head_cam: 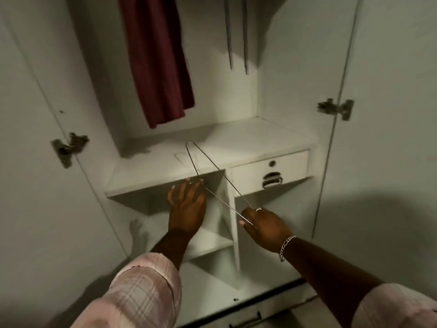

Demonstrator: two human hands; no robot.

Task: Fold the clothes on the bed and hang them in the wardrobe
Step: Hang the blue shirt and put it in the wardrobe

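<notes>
I face an open white wardrobe (272, 91). A dark red garment (158, 60) hangs in its upper left part. A thin metal wire hanger (212, 166) stretches from the shelf top towards me. My right hand (262, 223) grips the hanger's near end. My left hand (186, 200) reaches with straight fingers to the shelf's front edge, its fingertips touching the wire. No bed or folded clothes are in view.
A white shelf (236, 143) carries a small drawer (269, 171) with a metal handle and keyhole. Open compartments (210, 242) lie below it. Two grey hangers (236, 34) dangle at the upper right. Both doors stand open, with hinges (335, 108) showing.
</notes>
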